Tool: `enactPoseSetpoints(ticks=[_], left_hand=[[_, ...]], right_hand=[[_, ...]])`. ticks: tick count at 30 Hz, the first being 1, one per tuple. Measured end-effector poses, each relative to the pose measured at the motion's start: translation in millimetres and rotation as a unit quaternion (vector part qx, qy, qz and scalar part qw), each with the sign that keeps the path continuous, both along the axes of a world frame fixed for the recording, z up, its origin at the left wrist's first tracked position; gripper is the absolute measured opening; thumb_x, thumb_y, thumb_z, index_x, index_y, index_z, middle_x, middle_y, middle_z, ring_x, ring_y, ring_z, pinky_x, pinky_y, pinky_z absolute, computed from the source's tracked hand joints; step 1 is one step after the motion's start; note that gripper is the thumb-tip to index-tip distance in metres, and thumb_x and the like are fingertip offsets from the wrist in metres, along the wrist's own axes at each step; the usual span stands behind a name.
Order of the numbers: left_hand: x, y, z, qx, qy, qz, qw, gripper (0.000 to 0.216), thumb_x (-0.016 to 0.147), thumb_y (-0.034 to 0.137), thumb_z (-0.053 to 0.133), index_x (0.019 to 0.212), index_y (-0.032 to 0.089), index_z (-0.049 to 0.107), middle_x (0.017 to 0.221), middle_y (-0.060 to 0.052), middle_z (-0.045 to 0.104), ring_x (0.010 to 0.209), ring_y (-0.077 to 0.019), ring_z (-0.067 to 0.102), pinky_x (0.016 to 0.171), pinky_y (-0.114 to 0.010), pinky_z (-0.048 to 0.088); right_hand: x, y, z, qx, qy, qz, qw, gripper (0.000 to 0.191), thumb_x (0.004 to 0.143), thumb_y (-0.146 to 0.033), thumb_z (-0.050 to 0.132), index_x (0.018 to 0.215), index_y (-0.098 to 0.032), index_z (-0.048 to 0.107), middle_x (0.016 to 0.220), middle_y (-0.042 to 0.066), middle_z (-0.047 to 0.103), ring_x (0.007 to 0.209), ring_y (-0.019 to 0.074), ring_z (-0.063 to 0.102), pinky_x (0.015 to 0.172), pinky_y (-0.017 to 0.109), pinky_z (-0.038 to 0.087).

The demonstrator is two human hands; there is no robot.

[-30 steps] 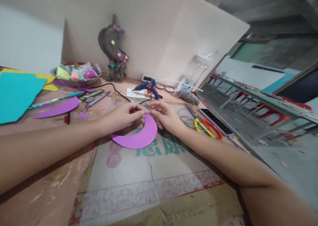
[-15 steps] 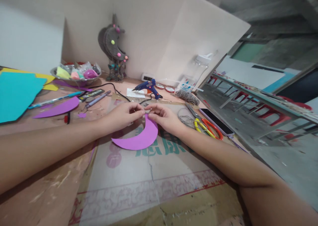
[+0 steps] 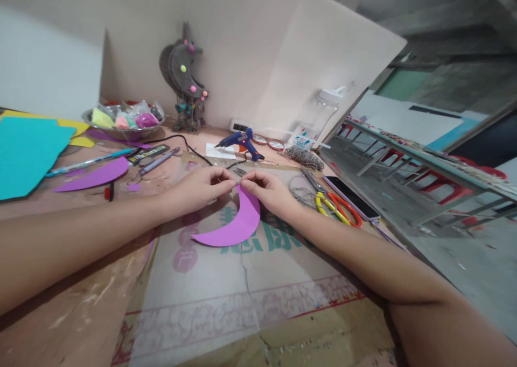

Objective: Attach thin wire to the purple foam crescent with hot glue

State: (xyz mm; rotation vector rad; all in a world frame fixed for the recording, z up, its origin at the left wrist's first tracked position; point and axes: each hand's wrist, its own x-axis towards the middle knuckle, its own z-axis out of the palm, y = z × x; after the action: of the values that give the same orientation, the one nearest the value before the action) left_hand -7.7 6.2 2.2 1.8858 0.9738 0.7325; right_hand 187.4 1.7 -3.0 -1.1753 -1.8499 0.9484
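A purple paper crescent (image 3: 242,224) hangs by its upper tip from my right hand (image 3: 264,189), whose thumb and fingers pinch it. Its lower tip points left. Close beside that tip, the fingers of my left hand (image 3: 212,186) are pinched together; what lies between them is too small to make out. Below the crescent, a thin grey thread (image 3: 245,273) runs down over the printed sheet (image 3: 202,313) on the table. A blue glue gun (image 3: 241,139) rests just beyond my hands, with small metal tips (image 3: 239,171) showing between them.
Scissors (image 3: 337,205), a phone (image 3: 352,196) and grey yarn (image 3: 305,157) lie to the right. A clear bottle (image 3: 319,114) stands behind. Leftward are purple scraps (image 3: 95,176), a pen (image 3: 92,162), turquoise sheets (image 3: 32,152) and a bowl (image 3: 121,133). A decorated grey moon (image 3: 183,68) stands at the back.
The purple crescent has swung slightly to the right, its lower tip shifting right. My fingertips have moved slightly apart at its upper tip. The things around have stayed in place.
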Motion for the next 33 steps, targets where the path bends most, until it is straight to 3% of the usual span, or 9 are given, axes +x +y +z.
enactPoseSetpoints(ticks=[13,23,33], left_hand=[[-0.5,1.0,-0.3,0.012,0.01,-0.024,1.0,0.02,0.083,0.033,0.051,0.083,0.016,0.061,0.066,0.001,0.062,0.06,-0.0118,0.056,0.055,-0.021,0.041],[0.1,1.4,-5.0,-0.031,-0.002,0.008,0.999,0.025,0.085,0.04,0.049,0.085,0.018,0.06,0.065,-0.001,0.061,0.049,-0.0099,0.051,0.043,-0.019,0.035],[-1.2,2.5,-7.5,-0.035,-0.023,0.017,0.999,0.029,0.083,0.043,0.053,0.093,0.018,0.063,0.067,-0.002,0.062,0.051,-0.0108,0.053,0.043,-0.02,0.038]], right_hand=[[1.1,0.6,-3.3,0.03,-0.017,-0.015,0.999,0.021,0.081,-0.037,0.057,0.079,-0.016,0.058,0.071,-0.001,0.057,0.064,0.0102,0.05,0.061,0.023,0.041],[-0.2,-3.2,2.3,0.007,-0.015,0.007,1.0,0.024,0.082,-0.04,0.055,0.081,-0.016,0.058,0.072,-0.001,0.055,0.065,0.0105,0.049,0.061,0.023,0.04],[-0.8,-4.9,1.7,-0.019,-0.017,0.016,1.0,0.023,0.079,-0.038,0.059,0.078,-0.016,0.056,0.068,-0.002,0.052,0.062,0.0097,0.046,0.057,0.023,0.037]])
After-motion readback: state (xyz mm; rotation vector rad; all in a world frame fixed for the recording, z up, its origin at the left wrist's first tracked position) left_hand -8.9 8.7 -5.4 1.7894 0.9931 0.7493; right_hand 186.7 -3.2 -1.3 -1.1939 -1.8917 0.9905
